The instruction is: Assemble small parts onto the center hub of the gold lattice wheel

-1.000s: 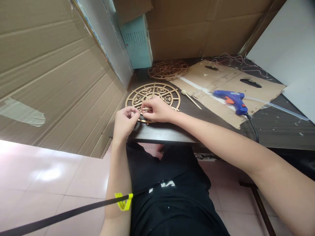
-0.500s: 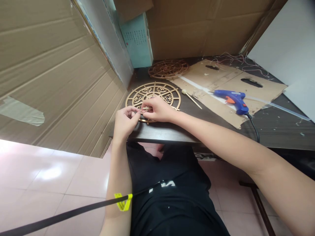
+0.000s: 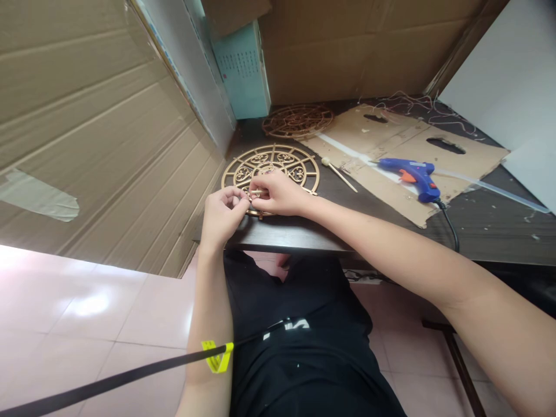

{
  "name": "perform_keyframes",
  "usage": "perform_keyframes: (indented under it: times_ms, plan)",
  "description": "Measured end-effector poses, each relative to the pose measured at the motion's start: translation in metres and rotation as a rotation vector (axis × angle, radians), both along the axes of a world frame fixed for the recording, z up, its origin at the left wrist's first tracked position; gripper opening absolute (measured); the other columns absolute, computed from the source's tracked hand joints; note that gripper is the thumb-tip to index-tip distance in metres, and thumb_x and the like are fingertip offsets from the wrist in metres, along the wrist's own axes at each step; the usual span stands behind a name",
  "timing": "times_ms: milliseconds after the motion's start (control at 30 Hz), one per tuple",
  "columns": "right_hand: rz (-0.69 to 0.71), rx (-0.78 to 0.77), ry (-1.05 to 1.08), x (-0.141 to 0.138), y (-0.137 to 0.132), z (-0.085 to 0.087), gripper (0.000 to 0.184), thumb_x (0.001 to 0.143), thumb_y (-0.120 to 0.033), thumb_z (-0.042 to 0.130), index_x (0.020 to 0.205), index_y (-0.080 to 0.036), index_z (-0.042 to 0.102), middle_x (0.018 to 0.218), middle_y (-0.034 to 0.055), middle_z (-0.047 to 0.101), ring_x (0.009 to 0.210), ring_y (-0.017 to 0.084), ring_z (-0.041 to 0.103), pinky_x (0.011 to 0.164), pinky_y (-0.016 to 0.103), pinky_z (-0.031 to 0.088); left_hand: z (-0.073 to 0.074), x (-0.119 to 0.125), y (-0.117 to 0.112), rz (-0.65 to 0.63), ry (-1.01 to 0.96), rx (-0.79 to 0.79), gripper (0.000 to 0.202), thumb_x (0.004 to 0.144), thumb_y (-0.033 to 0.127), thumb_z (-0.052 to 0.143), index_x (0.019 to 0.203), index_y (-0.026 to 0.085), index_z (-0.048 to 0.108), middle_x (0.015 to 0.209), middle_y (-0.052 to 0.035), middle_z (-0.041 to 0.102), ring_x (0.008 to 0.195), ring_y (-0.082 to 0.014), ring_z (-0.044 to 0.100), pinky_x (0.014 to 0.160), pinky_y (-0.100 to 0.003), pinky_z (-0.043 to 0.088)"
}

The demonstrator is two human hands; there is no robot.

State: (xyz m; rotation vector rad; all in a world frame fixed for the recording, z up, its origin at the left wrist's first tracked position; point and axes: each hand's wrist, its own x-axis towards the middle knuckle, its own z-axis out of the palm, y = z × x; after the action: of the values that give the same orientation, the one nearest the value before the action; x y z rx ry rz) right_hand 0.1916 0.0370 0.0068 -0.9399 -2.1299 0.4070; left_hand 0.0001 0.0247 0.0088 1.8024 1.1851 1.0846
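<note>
From where I sit, the dark table (image 3: 286, 240) fills the middle of the view, and I take the gold fretwork disc (image 3: 271, 159) as my landmark: it lies flat on the table, close to the near edge. To the disc's right is a cardboard sheet (image 3: 391, 130), with a blue glue gun (image 3: 410, 172) lying on it. The gun's black cord (image 3: 449, 229) drops away farther right of the disc, and a long glue stick (image 3: 490, 188) runs out on that same side. A darker disc (image 3: 297, 121) lies just behind the landmark, and a thin stick (image 3: 339, 175) with a round tip lies just to its right.

Over the near side of the landmark, the right hand (image 3: 278, 194) and left hand (image 3: 223, 214) meet. The right hand's fingers are pinched together on a small pale piece (image 3: 257, 192) near the disc's middle. The left hand's fingertips are closed up beside it, but I cannot tell whether they grip it. I judge the step in hand to be fine fitting of that piece. The next move calls for a steady pinch and small motions, as the fingers hide much of the spot.
</note>
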Motion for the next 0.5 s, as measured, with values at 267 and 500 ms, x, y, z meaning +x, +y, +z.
perform_keyframes:
  times_ms: [267,500]
  plan:
    - [-0.027,0.013,-0.015,0.0018,-0.0004,0.0004,0.015,0.084,-0.031,0.058,0.078,-0.017,0.059,0.063,-0.0030,0.049,0.063,0.013,0.044,0.066,0.028,0.027,-0.0027,-0.0007,0.0026,0.044,-0.045,0.010,0.011,0.078,0.028,0.071,0.078,0.017,0.071,0.056,0.0035,0.049,0.051,-0.0089,0.037,0.054,-0.025,0.025]
    - [-0.039,0.033,-0.001,0.0009,-0.0019,0.0006,0.014,0.084,-0.028,0.058,0.075,-0.017,0.060,0.061,-0.0032,0.048,0.061,0.012,0.042,0.064,0.028,0.027,-0.0014,-0.0016,0.0020,0.006,-0.007,0.035,0.017,0.080,0.032,0.074,0.081,0.016,0.074,0.054,0.0053,0.043,0.051,-0.0086,0.034,0.054,-0.025,0.023]
